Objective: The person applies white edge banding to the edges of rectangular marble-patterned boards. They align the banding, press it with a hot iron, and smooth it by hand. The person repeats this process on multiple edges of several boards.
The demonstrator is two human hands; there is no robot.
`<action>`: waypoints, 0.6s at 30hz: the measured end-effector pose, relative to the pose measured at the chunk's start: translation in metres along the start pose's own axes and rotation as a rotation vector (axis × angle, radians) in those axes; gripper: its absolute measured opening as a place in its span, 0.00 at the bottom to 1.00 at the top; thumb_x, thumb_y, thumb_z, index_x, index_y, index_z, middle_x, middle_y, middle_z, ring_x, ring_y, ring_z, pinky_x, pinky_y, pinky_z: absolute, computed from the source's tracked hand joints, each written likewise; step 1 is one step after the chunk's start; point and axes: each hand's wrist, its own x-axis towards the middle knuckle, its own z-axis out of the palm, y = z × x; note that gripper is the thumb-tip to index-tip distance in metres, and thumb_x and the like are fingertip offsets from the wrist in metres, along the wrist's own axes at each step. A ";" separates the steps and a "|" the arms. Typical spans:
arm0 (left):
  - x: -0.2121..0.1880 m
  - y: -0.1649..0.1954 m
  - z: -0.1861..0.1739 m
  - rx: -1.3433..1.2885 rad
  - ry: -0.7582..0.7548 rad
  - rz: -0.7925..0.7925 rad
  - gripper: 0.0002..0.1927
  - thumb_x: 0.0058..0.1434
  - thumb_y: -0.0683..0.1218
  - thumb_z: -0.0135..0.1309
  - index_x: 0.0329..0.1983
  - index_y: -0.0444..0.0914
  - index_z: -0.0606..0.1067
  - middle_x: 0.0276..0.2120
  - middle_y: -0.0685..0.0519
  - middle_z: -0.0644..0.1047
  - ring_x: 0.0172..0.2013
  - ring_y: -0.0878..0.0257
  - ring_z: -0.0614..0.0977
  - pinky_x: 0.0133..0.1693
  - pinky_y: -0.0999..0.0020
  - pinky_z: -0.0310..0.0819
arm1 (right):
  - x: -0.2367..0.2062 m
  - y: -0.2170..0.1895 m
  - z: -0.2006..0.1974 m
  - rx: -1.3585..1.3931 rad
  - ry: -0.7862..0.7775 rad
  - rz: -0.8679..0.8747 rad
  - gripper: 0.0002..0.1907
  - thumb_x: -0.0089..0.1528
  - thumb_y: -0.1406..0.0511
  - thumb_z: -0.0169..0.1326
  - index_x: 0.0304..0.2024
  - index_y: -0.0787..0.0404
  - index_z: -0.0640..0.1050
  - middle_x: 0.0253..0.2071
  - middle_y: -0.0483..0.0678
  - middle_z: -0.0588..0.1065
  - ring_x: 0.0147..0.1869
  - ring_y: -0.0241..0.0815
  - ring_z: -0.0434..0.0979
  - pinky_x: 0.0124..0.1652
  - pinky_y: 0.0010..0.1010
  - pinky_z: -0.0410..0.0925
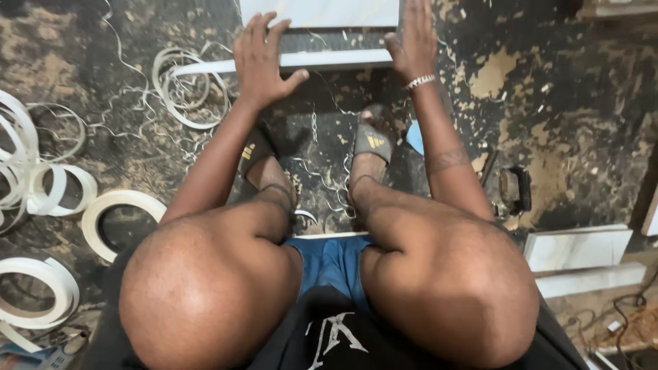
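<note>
Pressing both hands (264, 62) flat on white panel (322, 14), lengthwise left-right

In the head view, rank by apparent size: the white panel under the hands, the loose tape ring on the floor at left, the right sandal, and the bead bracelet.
1. white panel, though cut off by the frame edge
2. tape ring
3. right sandal
4. bead bracelet

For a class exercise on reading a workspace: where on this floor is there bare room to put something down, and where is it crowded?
Barest: the dark floor right of the right hand, above the black tool. A smaller patch lies between the sandals, strewn with shavings. Crowded: the left side, with coils of white edge tape and loose strip; the left hand rests on the white board.
</note>
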 end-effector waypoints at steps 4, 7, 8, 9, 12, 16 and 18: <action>-0.006 -0.016 -0.004 -0.247 0.035 -0.002 0.47 0.53 0.63 0.67 0.70 0.37 0.63 0.65 0.40 0.64 0.67 0.41 0.64 0.64 0.41 0.55 | 0.003 0.011 -0.011 0.270 0.100 -0.144 0.49 0.68 0.32 0.28 0.78 0.58 0.56 0.80 0.58 0.56 0.85 0.62 0.49 0.80 0.50 0.45; -0.017 -0.047 -0.002 -0.258 -0.030 -0.059 0.35 0.51 0.52 0.66 0.60 0.36 0.69 0.55 0.42 0.71 0.59 0.42 0.72 0.60 0.46 0.63 | -0.002 0.011 -0.016 -0.063 -0.013 -0.243 0.40 0.61 0.50 0.63 0.70 0.58 0.67 0.66 0.56 0.68 0.72 0.61 0.62 0.69 0.54 0.53; -0.023 -0.056 -0.001 -0.241 -0.106 -0.119 0.26 0.52 0.48 0.64 0.54 0.38 0.73 0.49 0.44 0.75 0.54 0.45 0.76 0.57 0.49 0.67 | -0.005 0.008 -0.011 -0.095 -0.078 -0.314 0.40 0.57 0.49 0.68 0.65 0.58 0.71 0.59 0.56 0.70 0.66 0.60 0.65 0.64 0.55 0.55; -0.027 -0.063 0.001 -0.225 -0.188 -0.184 0.18 0.52 0.45 0.62 0.47 0.40 0.77 0.44 0.47 0.79 0.50 0.47 0.81 0.54 0.52 0.71 | -0.008 0.002 -0.003 -0.120 -0.149 -0.384 0.39 0.53 0.48 0.73 0.60 0.58 0.74 0.52 0.56 0.73 0.60 0.59 0.69 0.60 0.57 0.57; -0.027 -0.069 0.002 -0.228 -0.030 -0.106 0.12 0.57 0.37 0.58 0.44 0.40 0.78 0.42 0.49 0.80 0.45 0.47 0.81 0.47 0.53 0.72 | -0.006 -0.010 0.023 -0.228 -0.136 -0.489 0.25 0.57 0.59 0.71 0.55 0.53 0.77 0.45 0.47 0.75 0.56 0.48 0.74 0.59 0.49 0.60; 0.000 -0.055 -0.030 -0.192 -0.100 -0.075 0.15 0.52 0.38 0.58 0.44 0.39 0.76 0.39 0.49 0.75 0.39 0.49 0.80 0.40 0.56 0.73 | -0.001 -0.003 0.020 -0.205 -0.108 -0.448 0.20 0.55 0.62 0.67 0.49 0.52 0.77 0.44 0.45 0.78 0.51 0.44 0.77 0.56 0.46 0.61; 0.016 -0.034 -0.062 -0.150 -0.095 0.002 0.12 0.56 0.42 0.64 0.43 0.39 0.76 0.37 0.51 0.74 0.35 0.54 0.80 0.36 0.58 0.72 | -0.007 0.006 0.001 -0.169 -0.070 -0.466 0.20 0.57 0.65 0.66 0.51 0.54 0.77 0.46 0.46 0.79 0.52 0.44 0.78 0.55 0.46 0.61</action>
